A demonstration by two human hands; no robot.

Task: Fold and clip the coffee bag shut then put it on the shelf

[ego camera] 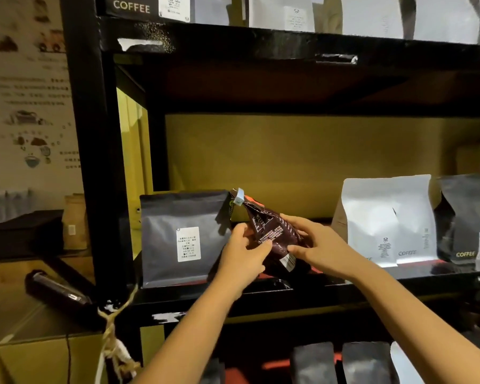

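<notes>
A dark brown coffee bag point(272, 231) with printed text leans tilted on the middle shelf point(302, 293), its folded top pinched by a small pale clip point(239, 197). My left hand point(243, 252) grips the bag's left side. On the bag's right side my right hand point(312, 245) holds it, fingers spread over the front. The bag's base rests at the shelf's front edge, between a black bag and a white one.
A black coffee bag point(182, 236) stands left of the brown one; a white bag point(388, 220) and another black bag point(463, 217) stand to the right. More bags fill the shelves above and below. A black shelf post point(89, 162) rises at left.
</notes>
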